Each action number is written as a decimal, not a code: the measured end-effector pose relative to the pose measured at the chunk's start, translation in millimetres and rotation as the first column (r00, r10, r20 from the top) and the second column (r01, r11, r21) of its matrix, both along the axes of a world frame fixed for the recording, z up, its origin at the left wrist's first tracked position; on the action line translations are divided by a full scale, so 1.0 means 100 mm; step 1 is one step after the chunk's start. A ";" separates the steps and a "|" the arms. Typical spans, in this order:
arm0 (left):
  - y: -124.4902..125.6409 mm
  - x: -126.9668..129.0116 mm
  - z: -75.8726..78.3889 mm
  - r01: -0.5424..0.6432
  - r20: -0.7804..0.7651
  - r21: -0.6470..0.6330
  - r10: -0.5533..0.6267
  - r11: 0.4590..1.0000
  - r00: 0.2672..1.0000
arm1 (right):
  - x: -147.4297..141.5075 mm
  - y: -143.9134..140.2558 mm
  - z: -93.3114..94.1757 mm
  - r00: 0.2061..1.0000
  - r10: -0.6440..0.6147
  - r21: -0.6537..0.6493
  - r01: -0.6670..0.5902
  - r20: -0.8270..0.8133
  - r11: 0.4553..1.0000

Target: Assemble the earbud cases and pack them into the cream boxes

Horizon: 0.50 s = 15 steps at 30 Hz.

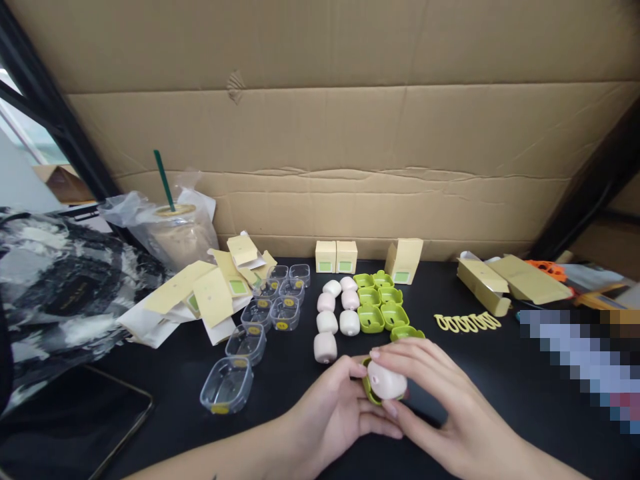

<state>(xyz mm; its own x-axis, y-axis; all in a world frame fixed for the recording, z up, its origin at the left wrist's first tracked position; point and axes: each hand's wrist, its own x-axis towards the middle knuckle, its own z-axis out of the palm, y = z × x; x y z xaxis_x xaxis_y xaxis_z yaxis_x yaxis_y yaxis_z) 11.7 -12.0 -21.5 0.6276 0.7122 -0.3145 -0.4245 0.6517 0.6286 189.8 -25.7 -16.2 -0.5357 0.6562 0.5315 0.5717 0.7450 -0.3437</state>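
Near centre of table (500, 373): left hand (333, 417) and right hand (440, 393), fingers of both closing around pink case (387, 381), pressing it into green holder (369, 390), presumably seating it. Holder mostly lying hidden beneath fingers. Waiting beyond, in rows for reach: pink cases (327, 323), green holders (383, 308), clear tubs (227, 385). Right edge blurring out.

Before me on the black bench (500, 373): clear plastic trays (260, 320) at left, flat yellow cards (210, 290) beside an iced drink with green straw (173, 230), three small yellow boxes (345, 257) against my cardboard backdrop (350, 133), yellow loops (467, 322) at right.
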 end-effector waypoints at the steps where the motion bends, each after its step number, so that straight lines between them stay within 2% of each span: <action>1: 0.00 0.00 0.00 0.004 0.007 -0.006 -0.004 1.000 1.000 | 0.00 0.00 0.00 1.000 -0.003 -0.002 0.003 0.002 1.000; 7: -0.03 0.00 0.05 0.008 0.030 0.006 -0.008 1.000 1.000 | -0.02 -0.01 -0.03 0.996 0.020 -0.080 -0.028 -0.093 0.996; 11: -0.05 0.02 0.06 0.011 -0.011 0.033 -0.011 0.999 1.000 | -0.06 -0.01 -0.07 0.981 -0.017 -0.157 -0.014 -0.194 0.987; 15: -0.07 0.05 0.05 0.008 -0.052 0.084 -0.003 0.996 0.999 | -0.10 -0.02 -0.06 0.986 0.001 -0.146 -0.026 -0.169 0.989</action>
<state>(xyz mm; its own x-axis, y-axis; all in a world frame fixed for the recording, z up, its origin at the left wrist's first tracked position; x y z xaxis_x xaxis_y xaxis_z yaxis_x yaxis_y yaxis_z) 16.8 -19.1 -16.3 0.6161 0.7339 -0.2860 -0.3866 0.5981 0.7020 180.2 -27.4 -22.6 -0.4562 0.7270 0.5133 0.4864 0.6867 -0.5402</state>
